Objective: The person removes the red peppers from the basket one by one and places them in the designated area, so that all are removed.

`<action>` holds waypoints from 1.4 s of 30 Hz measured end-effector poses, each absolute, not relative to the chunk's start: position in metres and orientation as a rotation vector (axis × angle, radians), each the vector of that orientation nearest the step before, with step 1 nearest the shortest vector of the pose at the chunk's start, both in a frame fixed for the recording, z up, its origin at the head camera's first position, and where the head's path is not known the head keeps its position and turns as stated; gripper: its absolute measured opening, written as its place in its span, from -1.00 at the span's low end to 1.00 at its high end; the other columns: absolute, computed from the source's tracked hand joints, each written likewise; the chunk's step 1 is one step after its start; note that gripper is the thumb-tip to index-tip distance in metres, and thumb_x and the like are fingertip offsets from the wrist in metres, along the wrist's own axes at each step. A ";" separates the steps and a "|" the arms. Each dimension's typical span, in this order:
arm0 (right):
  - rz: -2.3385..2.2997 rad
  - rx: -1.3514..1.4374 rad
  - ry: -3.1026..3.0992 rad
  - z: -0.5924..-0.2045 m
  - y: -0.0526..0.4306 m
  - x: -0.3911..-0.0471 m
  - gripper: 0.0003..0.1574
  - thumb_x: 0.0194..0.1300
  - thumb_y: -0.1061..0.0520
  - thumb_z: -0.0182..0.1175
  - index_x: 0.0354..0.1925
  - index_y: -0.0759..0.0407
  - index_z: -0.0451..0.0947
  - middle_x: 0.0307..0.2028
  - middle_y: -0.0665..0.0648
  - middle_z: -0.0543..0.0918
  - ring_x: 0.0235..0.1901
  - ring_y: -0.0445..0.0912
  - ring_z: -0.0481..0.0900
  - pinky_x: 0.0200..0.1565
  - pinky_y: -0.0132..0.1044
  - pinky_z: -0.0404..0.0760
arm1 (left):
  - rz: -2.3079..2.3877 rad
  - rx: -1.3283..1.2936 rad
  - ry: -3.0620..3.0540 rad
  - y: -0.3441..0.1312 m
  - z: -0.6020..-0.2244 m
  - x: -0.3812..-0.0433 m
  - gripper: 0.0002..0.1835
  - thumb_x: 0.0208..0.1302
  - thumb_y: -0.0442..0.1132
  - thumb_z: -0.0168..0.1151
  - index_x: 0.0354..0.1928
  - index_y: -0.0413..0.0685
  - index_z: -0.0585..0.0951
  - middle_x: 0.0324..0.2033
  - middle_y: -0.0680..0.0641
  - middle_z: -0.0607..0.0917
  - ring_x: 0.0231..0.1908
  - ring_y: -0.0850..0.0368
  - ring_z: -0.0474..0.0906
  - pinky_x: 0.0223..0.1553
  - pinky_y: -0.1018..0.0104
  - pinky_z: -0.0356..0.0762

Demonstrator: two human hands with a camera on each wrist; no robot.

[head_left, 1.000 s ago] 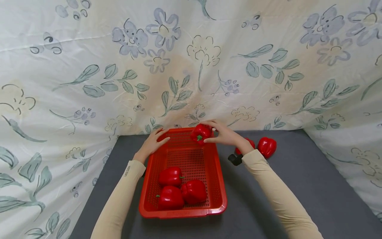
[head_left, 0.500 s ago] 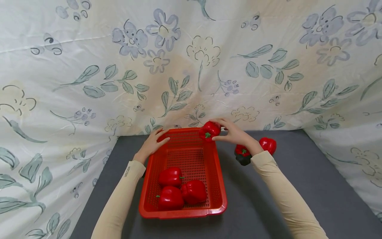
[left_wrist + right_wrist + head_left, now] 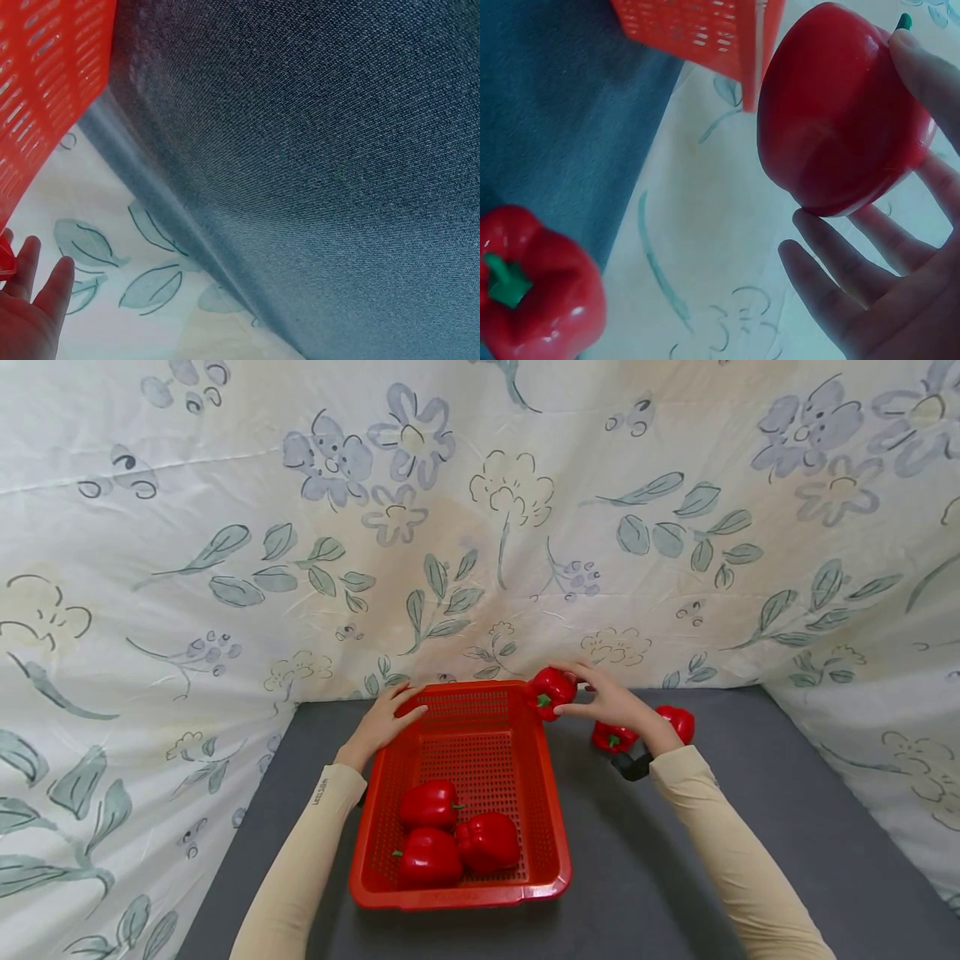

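Observation:
My right hand (image 3: 609, 700) holds a red bell pepper (image 3: 553, 689) between thumb and fingers, just over the far right corner of the red plastic basket (image 3: 553, 810). In the right wrist view this held pepper (image 3: 840, 112) shows its green stem by the thumb. My left hand (image 3: 381, 722) rests at the basket's far left rim with fingers loosely extended; in the left wrist view its fingers (image 3: 54, 289) are beside the rim. Three red bell peppers lie inside the basket near its front: one pepper (image 3: 429, 803), a second (image 3: 429, 858) and a third (image 3: 487, 842).
Two more red bell peppers lie on the dark grey table (image 3: 780, 827) right of the basket: one (image 3: 613, 737) behind the right wrist, another (image 3: 678, 723) partly covered by the arm. A flowered cloth (image 3: 480, 527) hangs behind and at both sides.
The right hand has carried its bell pepper rightward, from above the basket's far inside to its far right corner. The left hand, the basket and the peppers inside have stayed put.

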State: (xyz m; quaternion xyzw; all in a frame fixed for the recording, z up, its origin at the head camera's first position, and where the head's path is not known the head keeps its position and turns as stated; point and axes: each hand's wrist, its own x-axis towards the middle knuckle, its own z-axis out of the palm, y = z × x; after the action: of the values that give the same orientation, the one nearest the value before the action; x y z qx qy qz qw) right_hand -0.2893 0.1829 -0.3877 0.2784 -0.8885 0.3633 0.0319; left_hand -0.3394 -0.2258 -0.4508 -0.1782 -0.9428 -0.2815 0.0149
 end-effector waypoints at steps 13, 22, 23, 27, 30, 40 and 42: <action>1.071 0.756 -2.756 -0.404 0.202 -0.291 -0.01 -0.02 -0.14 0.40 0.34 -0.20 0.19 0.05 0.07 0.42 0.01 -0.03 0.37 -0.05 0.01 0.53 | -0.890 -0.564 -2.921 -0.225 -0.449 -0.336 -0.30 0.24 0.29 -0.03 0.35 0.15 0.28 0.40 -0.09 0.11 0.38 -0.12 -0.01 0.27 -0.25 0.05; 1.003 0.787 -2.725 -0.420 0.212 -0.295 -0.05 -0.02 -0.05 0.42 0.31 -0.01 0.27 0.06 0.14 0.44 -0.01 0.00 0.35 -0.08 -0.01 0.54 | -0.878 -0.547 -2.933 -0.226 -0.451 -0.339 -0.32 0.25 0.29 -0.04 0.35 0.18 0.28 0.40 -0.07 0.11 0.38 -0.12 0.00 0.26 -0.25 0.05; 1.005 0.787 -2.725 -0.421 0.213 -0.295 -0.05 -0.02 -0.04 0.42 0.31 0.01 0.27 0.06 0.14 0.44 -0.01 0.01 0.35 -0.08 0.00 0.54 | -0.880 -0.547 -2.933 -0.226 -0.451 -0.339 -0.32 0.25 0.29 -0.05 0.35 0.18 0.28 0.40 -0.07 0.11 0.38 -0.12 0.00 0.26 -0.25 0.06; 1.000 0.790 -2.736 -0.428 0.216 -0.297 -0.06 -0.03 -0.07 0.42 0.29 0.03 0.29 0.09 0.16 0.42 0.00 0.03 0.36 -0.07 0.04 0.54 | -0.880 -0.540 -2.938 -0.226 -0.451 -0.340 -0.32 0.25 0.29 -0.05 0.35 0.20 0.28 0.40 -0.07 0.12 0.38 -0.11 0.00 0.27 -0.24 0.05; 0.986 0.779 -2.767 -0.433 0.218 -0.298 -0.05 -0.03 -0.11 0.42 0.30 -0.03 0.28 0.11 0.16 0.40 0.01 0.03 0.37 -0.06 0.08 0.54 | -0.883 -0.538 -2.940 -0.226 -0.451 -0.340 -0.32 0.25 0.30 -0.05 0.36 0.21 0.27 0.40 -0.07 0.11 0.38 -0.11 0.00 0.27 -0.24 0.05; 0.892 0.713 -2.892 -0.445 0.220 -0.300 -0.03 -0.02 -0.19 0.38 0.33 -0.16 0.22 0.22 0.18 0.31 0.10 0.10 0.35 0.01 0.17 0.47 | -0.895 -0.547 -2.936 -0.226 -0.450 -0.339 -0.32 0.25 0.28 -0.03 0.36 0.21 0.27 0.40 -0.08 0.11 0.38 -0.12 0.00 0.27 -0.25 0.04; 0.878 0.704 -2.908 -0.446 0.221 -0.301 -0.02 -0.02 -0.19 0.38 0.33 -0.13 0.22 0.22 0.18 0.31 0.10 0.10 0.36 0.02 0.18 0.46 | -0.888 -0.545 -2.936 -0.226 -0.450 -0.339 -0.33 0.25 0.29 -0.04 0.36 0.24 0.27 0.40 -0.08 0.12 0.38 -0.11 0.00 0.27 -0.24 0.05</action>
State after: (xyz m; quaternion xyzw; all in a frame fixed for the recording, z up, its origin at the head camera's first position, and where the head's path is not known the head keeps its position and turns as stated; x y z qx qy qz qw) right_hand -0.3005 0.2211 -0.4463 0.2256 -0.9325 0.2816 0.0119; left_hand -0.3392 -0.2257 -0.4502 -0.1750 -0.9423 -0.2852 0.0131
